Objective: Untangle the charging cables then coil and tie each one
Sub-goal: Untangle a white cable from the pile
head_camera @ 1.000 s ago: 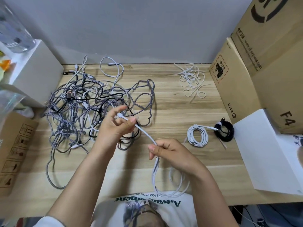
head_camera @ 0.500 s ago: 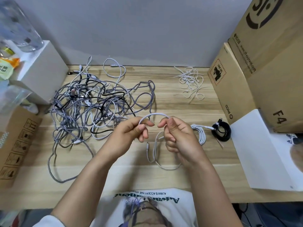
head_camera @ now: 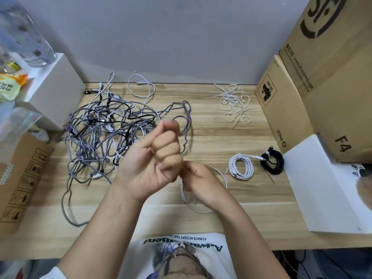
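My right hand (head_camera: 201, 184) grips a thin white cable (head_camera: 186, 200) whose loops hang below and to the right of it, just above the wooden table (head_camera: 211, 137). Pressed against the right hand, my left hand (head_camera: 155, 158) is curled into a raised fist; the cable's stretch inside it is hidden. A big tangle of grey braided, black and white cables (head_camera: 104, 133) lies at the left. A tied white coil (head_camera: 241, 167) and a tied black coil (head_camera: 272, 164) lie at the right.
Loose white ties (head_camera: 234, 103) lie at the back right. Cardboard boxes (head_camera: 281, 109) and a white box (head_camera: 322, 188) line the right side. At the left stand a white box (head_camera: 56, 91) and a cardboard box (head_camera: 24, 178).
The hands came together from a stretched-out cable. The left hand rose into a fist against the right hand, and the white cable's loops gathered under the right hand.
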The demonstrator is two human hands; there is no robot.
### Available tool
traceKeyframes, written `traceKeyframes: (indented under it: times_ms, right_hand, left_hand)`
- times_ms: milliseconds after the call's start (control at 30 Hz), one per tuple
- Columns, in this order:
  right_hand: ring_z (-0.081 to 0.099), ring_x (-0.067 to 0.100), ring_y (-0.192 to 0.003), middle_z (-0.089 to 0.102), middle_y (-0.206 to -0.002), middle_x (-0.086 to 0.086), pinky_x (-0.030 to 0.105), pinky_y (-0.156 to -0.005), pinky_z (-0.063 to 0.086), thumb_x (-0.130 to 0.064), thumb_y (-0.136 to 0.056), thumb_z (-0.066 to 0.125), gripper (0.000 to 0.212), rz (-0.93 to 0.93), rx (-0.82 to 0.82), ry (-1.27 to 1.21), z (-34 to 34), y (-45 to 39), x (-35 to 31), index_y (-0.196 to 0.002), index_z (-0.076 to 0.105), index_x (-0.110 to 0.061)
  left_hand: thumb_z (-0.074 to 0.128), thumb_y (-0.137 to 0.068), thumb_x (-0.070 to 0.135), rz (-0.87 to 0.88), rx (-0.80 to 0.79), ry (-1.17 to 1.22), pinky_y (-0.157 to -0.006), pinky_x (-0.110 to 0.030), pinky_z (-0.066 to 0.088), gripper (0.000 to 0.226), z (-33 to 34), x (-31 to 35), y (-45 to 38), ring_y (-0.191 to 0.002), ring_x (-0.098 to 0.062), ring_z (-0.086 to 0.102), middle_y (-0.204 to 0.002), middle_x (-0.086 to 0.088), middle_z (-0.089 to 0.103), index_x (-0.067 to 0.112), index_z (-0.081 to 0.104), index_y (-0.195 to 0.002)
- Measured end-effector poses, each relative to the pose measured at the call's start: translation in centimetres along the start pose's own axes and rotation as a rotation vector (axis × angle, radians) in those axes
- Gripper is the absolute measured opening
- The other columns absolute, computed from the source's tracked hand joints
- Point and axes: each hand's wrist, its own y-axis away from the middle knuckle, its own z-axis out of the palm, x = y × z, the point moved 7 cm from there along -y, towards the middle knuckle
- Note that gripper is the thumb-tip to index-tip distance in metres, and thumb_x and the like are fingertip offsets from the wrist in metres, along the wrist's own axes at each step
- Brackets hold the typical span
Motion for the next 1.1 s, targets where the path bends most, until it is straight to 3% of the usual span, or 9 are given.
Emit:
traceKeyframes:
  times_ms: [200, 300, 400, 533, 667, 733, 833, 933, 1100]
  right_hand:
    - [0.044, 0.006, -0.051, 0.048, -0.049, -0.007, 0.033, -0.058, 0.037, -0.043, -0.085, 0.048, 0.026, -0.060, -0.063, 0.294, 0.8, 2.0, -1.6, -0.067, 0.059, -0.029]
    - [0.041, 0.009, -0.048, 0.045, -0.045, -0.006, 0.030, -0.054, 0.032, -0.037, -0.089, 0.056, 0.024, -0.110, 0.021, 0.388, -0.5, 2.6, -2.9, -0.070, 0.064, -0.026]
    - [0.042, 0.007, -0.049, 0.046, -0.046, -0.014, 0.030, -0.053, 0.032, -0.043, -0.082, 0.053, 0.022, -0.179, 0.105, 0.452, -1.7, 3.2, -4.2, -0.073, 0.064, -0.026]
    - [0.065, 0.004, -0.070, 0.071, -0.075, -0.017, 0.034, -0.067, 0.052, -0.045, -0.071, 0.063, 0.018, -0.244, 0.224, 0.325, -3.3, 3.4, -5.0, -0.089, 0.063, -0.041]
    - [0.053, 0.000, -0.051, 0.058, -0.051, -0.018, 0.020, -0.055, 0.046, -0.018, -0.058, 0.085, 0.023, -0.260, 0.391, 0.152, -4.9, 3.8, -5.3, -0.063, 0.063, -0.024]
    - [0.039, 0.002, -0.047, 0.045, -0.045, -0.016, 0.015, -0.050, 0.033, -0.011, -0.055, 0.087, 0.033, -0.272, 0.454, 0.116, -5.6, 3.9, -5.5, -0.064, 0.058, -0.025]
    - [0.036, 0.001, -0.046, 0.040, -0.047, -0.009, 0.012, -0.050, 0.031, -0.008, -0.055, 0.086, 0.034, -0.339, 0.475, -0.015, -6.1, 4.0, -5.8, -0.065, 0.058, -0.025]
    - [0.036, 0.002, -0.049, 0.043, -0.049, -0.006, 0.013, -0.050, 0.032, -0.003, -0.056, 0.082, 0.032, -0.411, 0.414, -0.204, -5.8, 4.1, -6.2, -0.066, 0.062, -0.027]
    - [0.043, -0.003, -0.051, 0.054, -0.056, -0.015, 0.007, -0.051, 0.032, -0.020, -0.075, 0.076, 0.016, -0.462, 0.332, -0.380, -5.2, 3.2, -6.6, -0.070, 0.068, -0.033]
  left_hand:
    - [0.033, -0.088, -0.004, 0.261, 0.398, -0.302, -0.036, -0.011, 0.033, 0.023, -2.9, 1.9, -0.7, -0.033, -0.001, 0.035, -0.060, 0.000, 0.060, 0.004, 0.052, -0.098]
    - [0.026, -0.094, -0.006, 0.232, 0.333, -0.437, -0.064, -0.023, 0.058, 0.030, -2.7, 1.1, -0.9, -0.071, -0.017, 0.071, -0.094, -0.020, 0.071, -0.005, 0.053, -0.108]
    - [0.028, -0.095, -0.004, 0.146, 0.280, -0.620, -0.082, -0.033, 0.056, 0.030, -2.4, 0.8, -0.8, -0.093, -0.028, 0.069, -0.103, -0.020, 0.069, -0.002, 0.054, -0.111]
    - [0.034, -0.096, -0.003, -0.004, 0.189, -0.832, -0.058, -0.017, 0.051, 0.024, -1.4, -0.5, -0.4, -0.069, -0.015, 0.069, -0.084, -0.009, 0.073, 0.003, 0.056, -0.102]
    - [0.046, -0.094, 0.009, -0.085, 0.154, -1.105, -0.053, -0.023, 0.040, 0.015, -1.4, -1.4, -0.2, -0.052, -0.013, 0.056, -0.064, -0.009, 0.066, 0.001, 0.059, -0.091]
    - [0.047, -0.093, 0.016, -0.093, 0.147, -1.020, -0.046, -0.024, 0.031, 0.023, -1.6, -1.9, -0.3, -0.039, -0.010, 0.043, -0.056, -0.007, 0.062, -0.005, 0.056, -0.087]
    - [0.048, -0.089, 0.027, -0.078, 0.111, -0.903, -0.042, -0.022, 0.017, 0.026, -1.9, -2.5, -0.4, -0.039, -0.008, 0.022, -0.043, 0.001, 0.042, 0.015, 0.063, -0.072]
    - [0.054, -0.088, 0.043, -0.189, -0.056, -0.711, -0.039, -0.016, 0.021, 0.031, -0.8, -3.6, -0.2, -0.037, -0.004, 0.020, -0.039, 0.012, 0.034, 0.019, 0.067, -0.072]
    - [0.038, -0.101, 0.023, -0.264, -0.274, -0.199, -0.044, -0.020, 0.019, 0.027, 2.4, -4.0, 0.3, -0.040, -0.006, 0.011, -0.048, 0.009, 0.020, 0.010, 0.055, -0.086]
